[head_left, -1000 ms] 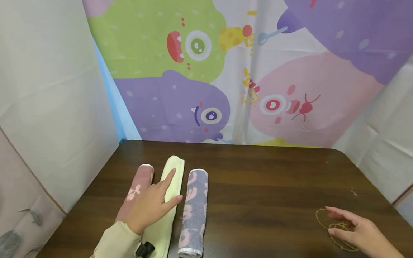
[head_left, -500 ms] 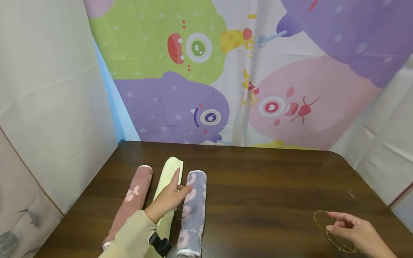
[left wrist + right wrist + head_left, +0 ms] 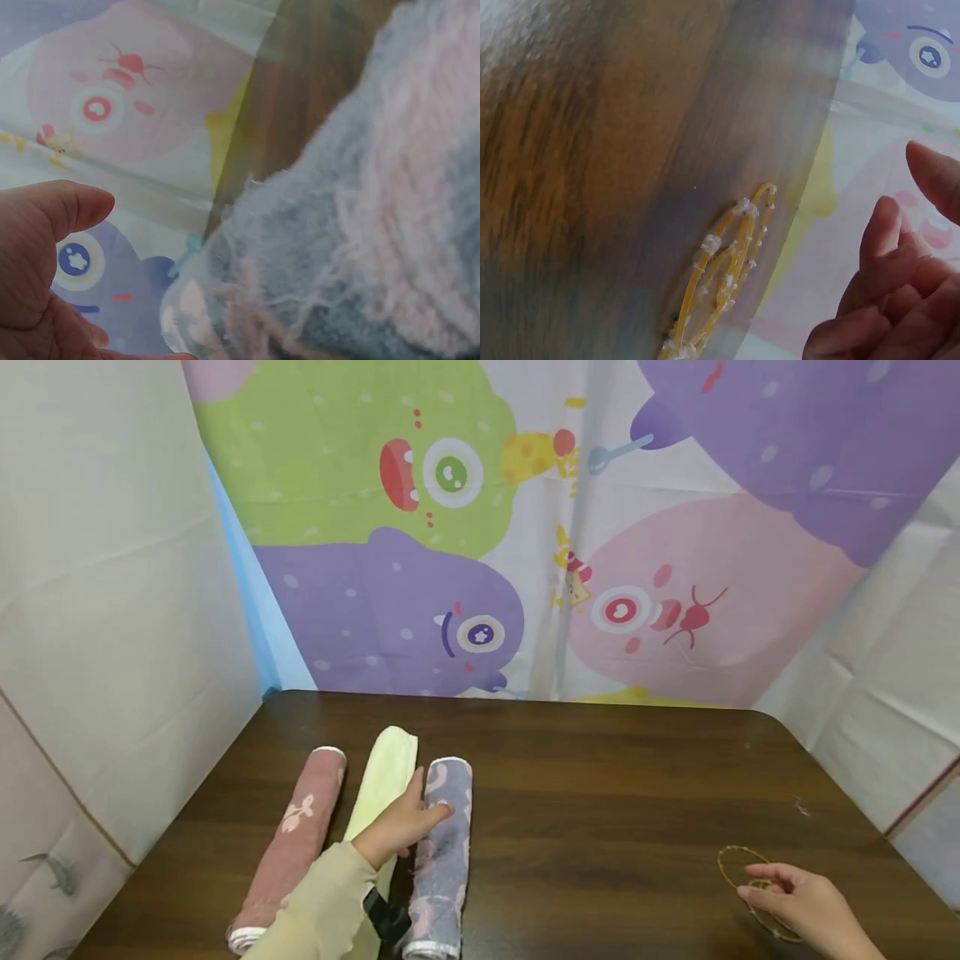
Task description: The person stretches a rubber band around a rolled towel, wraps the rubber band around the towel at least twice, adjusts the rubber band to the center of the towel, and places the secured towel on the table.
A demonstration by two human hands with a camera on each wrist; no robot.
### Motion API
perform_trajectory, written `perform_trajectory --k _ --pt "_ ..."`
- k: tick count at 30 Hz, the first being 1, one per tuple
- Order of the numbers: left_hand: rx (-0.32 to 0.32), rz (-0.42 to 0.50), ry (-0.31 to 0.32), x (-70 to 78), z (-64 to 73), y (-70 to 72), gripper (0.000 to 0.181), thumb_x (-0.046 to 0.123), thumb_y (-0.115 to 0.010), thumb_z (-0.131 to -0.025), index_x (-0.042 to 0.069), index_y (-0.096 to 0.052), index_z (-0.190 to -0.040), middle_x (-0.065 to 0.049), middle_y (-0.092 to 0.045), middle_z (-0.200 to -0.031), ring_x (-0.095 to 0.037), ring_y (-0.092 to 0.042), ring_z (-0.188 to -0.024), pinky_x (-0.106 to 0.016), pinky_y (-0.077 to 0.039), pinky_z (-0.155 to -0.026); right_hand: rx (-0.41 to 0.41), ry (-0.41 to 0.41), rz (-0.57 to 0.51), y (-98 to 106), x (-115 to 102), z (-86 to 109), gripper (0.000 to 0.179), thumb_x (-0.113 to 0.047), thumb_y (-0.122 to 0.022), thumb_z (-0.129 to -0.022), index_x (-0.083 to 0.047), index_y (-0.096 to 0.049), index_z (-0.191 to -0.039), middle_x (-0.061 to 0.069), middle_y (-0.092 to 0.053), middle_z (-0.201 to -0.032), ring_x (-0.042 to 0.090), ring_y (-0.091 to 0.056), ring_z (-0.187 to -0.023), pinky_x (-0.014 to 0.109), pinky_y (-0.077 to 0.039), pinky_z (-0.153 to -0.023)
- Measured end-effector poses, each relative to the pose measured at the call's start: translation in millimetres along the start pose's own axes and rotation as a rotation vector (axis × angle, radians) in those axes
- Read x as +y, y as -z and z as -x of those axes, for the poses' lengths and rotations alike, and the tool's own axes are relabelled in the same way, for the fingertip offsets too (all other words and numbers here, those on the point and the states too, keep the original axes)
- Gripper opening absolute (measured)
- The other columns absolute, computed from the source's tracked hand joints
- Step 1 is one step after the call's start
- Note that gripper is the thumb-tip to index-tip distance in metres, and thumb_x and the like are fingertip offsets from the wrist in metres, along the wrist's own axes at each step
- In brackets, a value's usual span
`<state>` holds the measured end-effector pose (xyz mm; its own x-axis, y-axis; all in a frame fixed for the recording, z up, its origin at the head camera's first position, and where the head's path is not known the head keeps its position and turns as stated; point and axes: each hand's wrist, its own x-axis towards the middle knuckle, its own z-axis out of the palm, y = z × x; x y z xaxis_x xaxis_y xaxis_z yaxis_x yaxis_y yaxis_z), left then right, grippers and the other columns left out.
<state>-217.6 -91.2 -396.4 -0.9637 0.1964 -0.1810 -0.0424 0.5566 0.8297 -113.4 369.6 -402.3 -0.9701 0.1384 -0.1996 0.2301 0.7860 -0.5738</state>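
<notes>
Three rolled towels lie side by side at the left of the head view: a dusty pink one (image 3: 288, 847), a pale yellow one (image 3: 382, 772) and a grey-blue one with pink shapes (image 3: 442, 881). My left hand (image 3: 401, 827) is over the gap between the yellow and grey-blue rolls, its thumb stretched across the latter. In the left wrist view the thumb (image 3: 79, 206) stands apart from the fuzzy grey-blue towel (image 3: 337, 225). My right hand (image 3: 806, 897) hovers at yellow elastic bands (image 3: 722, 870). The right wrist view shows these bands (image 3: 739, 251) apart from its loosely curled fingers (image 3: 900, 292).
The dark wooden table (image 3: 600, 827) reaches back to a cartoon-printed curtain (image 3: 450, 610). Pale cloth walls (image 3: 120, 568) stand on both sides. A small clear scrap (image 3: 801, 807) lies near the table's right edge.
My left hand has moved right, off the middle of the yellow towel to the edge of the grey-blue one. The right hand stays by the bands, its thumb and fingertips closer together.
</notes>
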Motion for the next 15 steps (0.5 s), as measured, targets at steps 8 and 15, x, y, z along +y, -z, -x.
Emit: perform_trajectory --k 8,15 --pt "0.036 0.012 0.004 -5.4 -10.6 -5.5 0.088 0.026 -0.06 -0.086 -0.008 -0.008 -0.148 -0.038 -0.036 -0.139 -0.042 -0.055 -0.106 -0.044 -0.05 -0.047 0.012 0.033 0.079 0.0 4.9 -5.0 0.052 -0.033 -0.065 -0.09 0.011 -0.059 -0.117 0.004 -0.065 -0.087 0.022 -0.06 -0.08 0.047 -0.049 -0.073" --pt "0.036 0.046 -0.01 -10.4 -14.1 -7.8 0.086 0.018 -0.062 -0.083 -0.005 -0.011 -0.149 -0.037 -0.031 -0.142 -0.046 -0.052 -0.108 -0.05 -0.05 -0.044 -0.02 0.067 0.256 2.1 3.9 -11.2 0.051 -0.037 -0.068 -0.086 0.007 -0.064 -0.111 0.024 -0.066 -0.099 0.039 -0.062 -0.088 0.054 -0.049 -0.072"
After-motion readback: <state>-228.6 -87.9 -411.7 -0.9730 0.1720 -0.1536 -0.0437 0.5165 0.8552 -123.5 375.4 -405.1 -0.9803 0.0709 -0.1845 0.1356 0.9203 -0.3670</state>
